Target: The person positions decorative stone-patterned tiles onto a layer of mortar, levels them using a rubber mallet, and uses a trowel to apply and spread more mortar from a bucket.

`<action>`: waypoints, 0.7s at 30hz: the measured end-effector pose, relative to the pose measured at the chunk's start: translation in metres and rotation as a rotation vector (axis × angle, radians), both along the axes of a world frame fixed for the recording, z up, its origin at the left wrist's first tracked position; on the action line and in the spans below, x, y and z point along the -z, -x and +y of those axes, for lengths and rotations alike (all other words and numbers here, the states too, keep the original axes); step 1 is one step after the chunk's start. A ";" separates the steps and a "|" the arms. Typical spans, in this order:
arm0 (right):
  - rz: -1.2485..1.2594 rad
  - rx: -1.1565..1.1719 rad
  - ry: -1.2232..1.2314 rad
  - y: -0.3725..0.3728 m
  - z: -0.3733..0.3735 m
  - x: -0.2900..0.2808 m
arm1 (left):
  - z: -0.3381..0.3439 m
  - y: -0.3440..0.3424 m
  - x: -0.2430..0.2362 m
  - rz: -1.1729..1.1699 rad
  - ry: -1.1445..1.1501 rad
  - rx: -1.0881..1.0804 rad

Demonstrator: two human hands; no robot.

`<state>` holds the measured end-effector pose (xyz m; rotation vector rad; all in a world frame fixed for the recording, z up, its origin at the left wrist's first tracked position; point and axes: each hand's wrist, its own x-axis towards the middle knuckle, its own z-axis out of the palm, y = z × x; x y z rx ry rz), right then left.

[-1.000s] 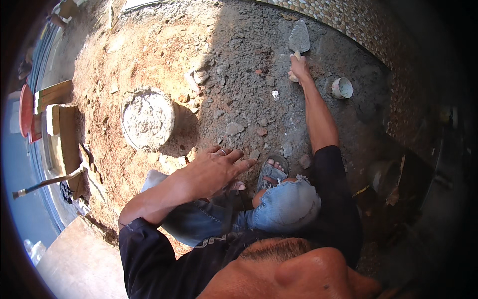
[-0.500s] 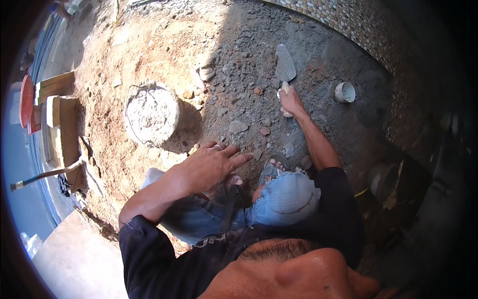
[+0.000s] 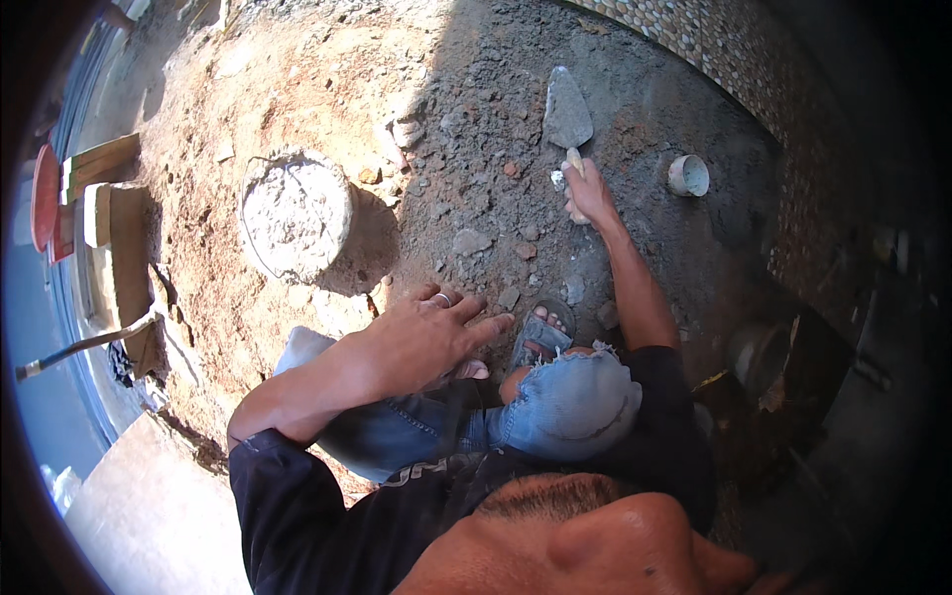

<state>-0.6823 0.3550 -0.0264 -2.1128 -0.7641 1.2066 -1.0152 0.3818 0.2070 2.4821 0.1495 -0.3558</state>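
Note:
My right hand (image 3: 590,191) is closed round the pale handle of a trowel (image 3: 568,111). The trowel's pointed grey blade reaches away from me over grey, gritty ground. My left hand (image 3: 428,337), with a ring on one finger, hangs above my bent knee with its fingers spread and nothing in it. Ahead and to the left of it stands a bucket (image 3: 297,215) filled with wet, pale mortar, a thin wire handle lying along its side. Right of the trowel sits a small round cup (image 3: 688,177) with greyish residue inside.
Stones and rubble (image 3: 472,242) lie scattered over the bare soil. A pebbled surface (image 3: 684,45) borders it at the far right. On the left are wooden blocks (image 3: 124,253), a red plastic object (image 3: 45,198) and a rod-like handle (image 3: 84,347). A pale slab (image 3: 159,506) lies at lower left.
The trowel's blade has shifted slightly away from me with my right hand. My left hand has stayed nearly in place, its fingers still apart.

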 end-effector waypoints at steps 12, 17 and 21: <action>-0.178 -0.313 0.126 -0.007 -0.006 -0.030 | -0.003 0.001 -0.001 -0.002 0.010 -0.032; -0.186 -0.008 0.043 0.017 0.007 0.011 | -0.006 -0.005 0.002 -0.023 -0.032 0.032; -0.130 -0.370 0.135 0.023 -0.023 -0.029 | 0.002 -0.003 -0.002 0.033 -0.018 -0.016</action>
